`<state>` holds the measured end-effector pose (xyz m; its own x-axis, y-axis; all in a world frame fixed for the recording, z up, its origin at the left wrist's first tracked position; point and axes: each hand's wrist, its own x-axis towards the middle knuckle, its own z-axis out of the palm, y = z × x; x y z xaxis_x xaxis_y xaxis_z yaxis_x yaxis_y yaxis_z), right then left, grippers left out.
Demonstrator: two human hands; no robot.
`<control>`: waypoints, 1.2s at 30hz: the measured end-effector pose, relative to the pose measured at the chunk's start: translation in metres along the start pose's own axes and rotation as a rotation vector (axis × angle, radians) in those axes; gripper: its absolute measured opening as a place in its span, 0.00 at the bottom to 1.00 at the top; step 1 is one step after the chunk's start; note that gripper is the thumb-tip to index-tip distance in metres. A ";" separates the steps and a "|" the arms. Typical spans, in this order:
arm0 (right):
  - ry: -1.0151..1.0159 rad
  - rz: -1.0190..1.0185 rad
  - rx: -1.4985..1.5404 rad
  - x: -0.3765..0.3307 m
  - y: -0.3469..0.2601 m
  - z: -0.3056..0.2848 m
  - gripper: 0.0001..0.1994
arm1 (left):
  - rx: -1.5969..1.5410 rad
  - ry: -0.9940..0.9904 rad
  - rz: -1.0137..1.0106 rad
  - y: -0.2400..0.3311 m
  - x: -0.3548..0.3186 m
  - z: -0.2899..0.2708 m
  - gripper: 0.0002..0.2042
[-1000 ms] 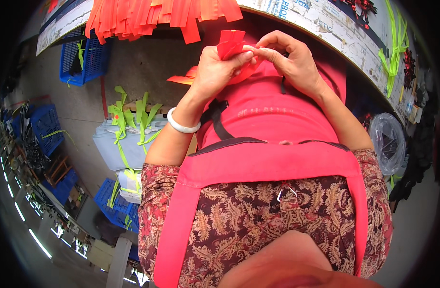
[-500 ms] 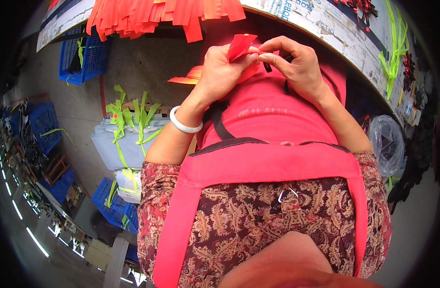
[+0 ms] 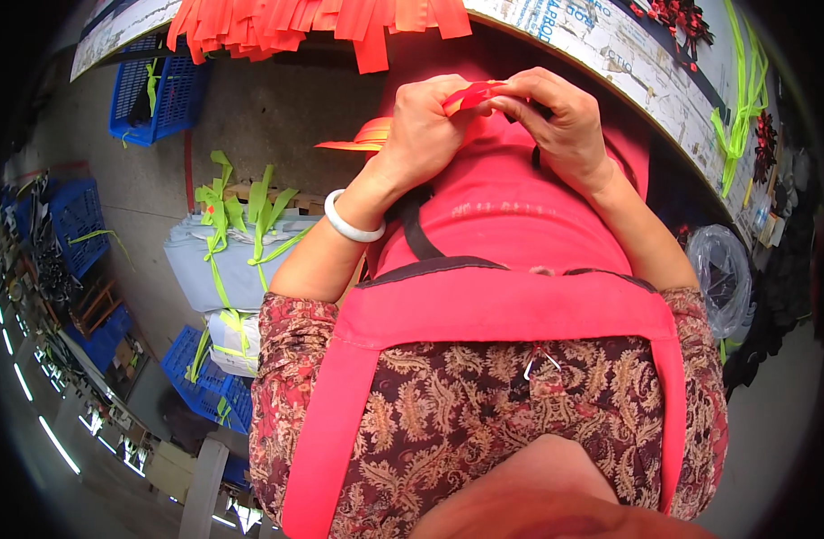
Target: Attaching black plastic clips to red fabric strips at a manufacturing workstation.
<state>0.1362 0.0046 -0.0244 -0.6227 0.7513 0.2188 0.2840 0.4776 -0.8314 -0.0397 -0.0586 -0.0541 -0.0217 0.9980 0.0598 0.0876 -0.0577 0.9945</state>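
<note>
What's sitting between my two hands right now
In the head view, a folded red strip bridges the left hand and right hand; fingertips of both pinch it, with nothing else between them.

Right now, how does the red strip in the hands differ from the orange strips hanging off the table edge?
The red strip is a single piece, pinched and folded between the left hand and right hand; the orange strips are many, untouched, hanging flat over the table edge. It looks deeper red, they more orange. Both look like thin, flat ribbon.
</note>
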 end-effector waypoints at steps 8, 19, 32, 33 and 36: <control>0.069 0.008 0.039 -0.007 0.002 0.005 0.09 | 0.016 0.022 -0.006 -0.004 0.000 0.002 0.06; 0.032 -0.030 0.197 -0.003 0.008 0.000 0.10 | -0.129 0.059 -0.057 0.002 0.002 0.007 0.07; -0.009 0.028 0.066 -0.002 0.011 -0.011 0.06 | 0.088 -0.027 0.038 -0.007 0.009 0.006 0.04; -0.006 0.090 0.139 -0.001 0.011 -0.011 0.06 | 0.086 -0.029 0.040 -0.005 0.010 0.007 0.04; 0.040 0.074 0.150 0.000 0.007 -0.008 0.08 | -0.032 0.034 0.016 -0.002 0.011 0.008 0.04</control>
<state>0.1437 0.0116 -0.0263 -0.5739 0.8006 0.1720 0.2136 0.3492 -0.9124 -0.0322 -0.0472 -0.0560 -0.0542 0.9955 0.0779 0.0565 -0.0748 0.9956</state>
